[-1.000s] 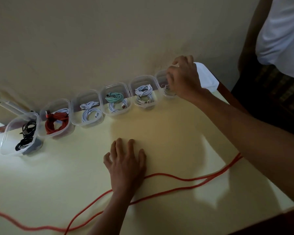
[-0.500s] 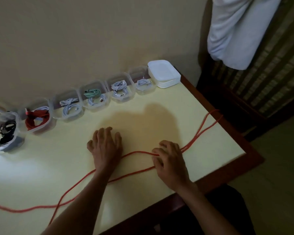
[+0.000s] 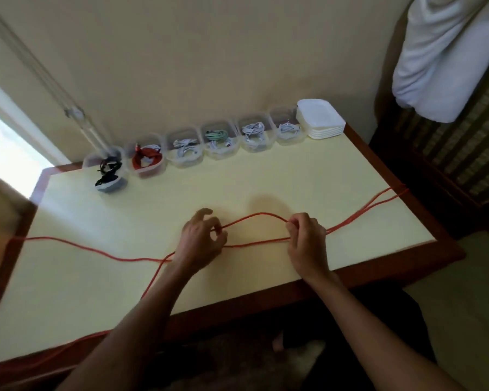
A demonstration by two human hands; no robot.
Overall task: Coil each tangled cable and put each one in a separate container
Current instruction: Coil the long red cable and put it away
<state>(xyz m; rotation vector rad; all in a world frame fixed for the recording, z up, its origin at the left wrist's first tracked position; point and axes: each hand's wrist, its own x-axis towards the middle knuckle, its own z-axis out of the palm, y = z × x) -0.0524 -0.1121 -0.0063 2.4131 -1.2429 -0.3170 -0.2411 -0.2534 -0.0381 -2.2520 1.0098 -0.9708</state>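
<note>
Forearms reach in from the near edge of the table (image 3: 350, 176), both wrists over its middle. My left hand (image 3: 202, 239) lies palm down, thumb and forefinger curled into a pinch on the orange cable (image 3: 254, 215), remaining fingers loosely bent above it. My right hand (image 3: 307, 238) is closed, fingers curled round the same cable just beside the left. Between the two hands the cable arches up off the surface in a loop; a second strand runs flat beneath. Doubled strands run off the right edge; others trail to the left edge and over the near edge.

Six clear containers (image 3: 184, 149) stand in a row along the far edge against the wall: black cable at the left, then red, white, green with white, white, white. Stacked white lids (image 3: 321, 119) sit at the far right corner, touching the last container.
</note>
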